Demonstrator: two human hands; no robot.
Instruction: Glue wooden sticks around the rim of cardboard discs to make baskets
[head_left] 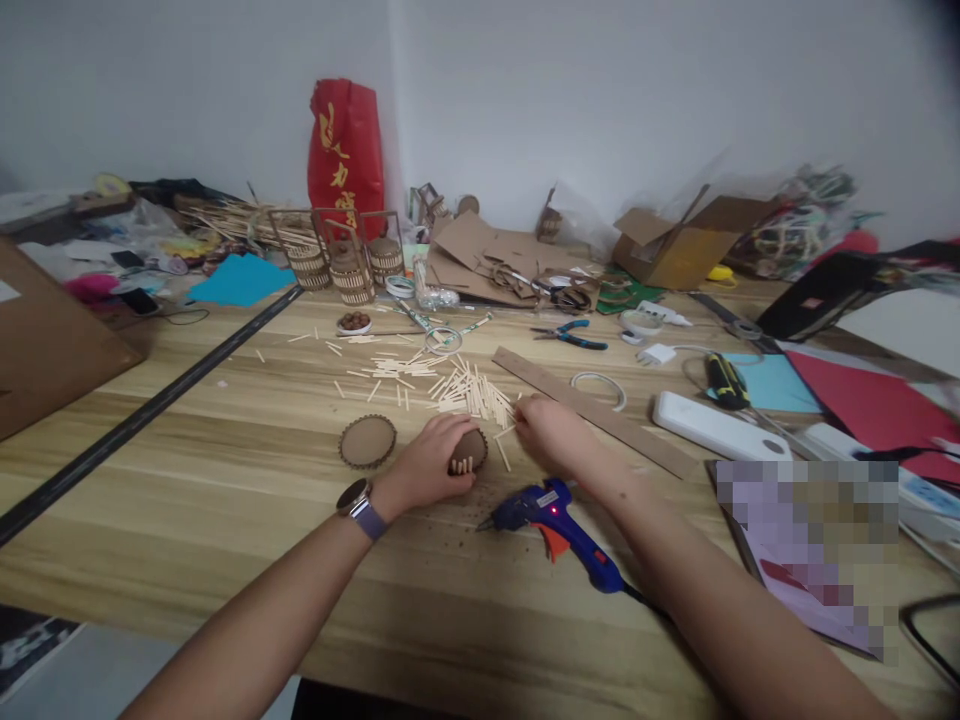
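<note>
My left hand (427,462), with a watch on its wrist, grips a round brown cardboard disc (471,446) by its left side. Several short pale sticks stand along the disc's near edge. My right hand (546,432) is closed beside the pile of short wooden sticks (472,392); its fingertips are turned away, and what they hold is too small to make out. A second cardboard disc (367,442) with a ridged rim lies left of my left hand. Below my right forearm rests a blue hot glue gun (559,520) with a lit red light, its nozzle pointing left.
A cardboard strip (592,410) lies diagonally behind my right hand, near blue-handled pliers (570,335) and a white power strip (720,428). Small stick lanterns (351,275) stand at the back before a red bag (345,150). A cardboard box (60,335) stands at left.
</note>
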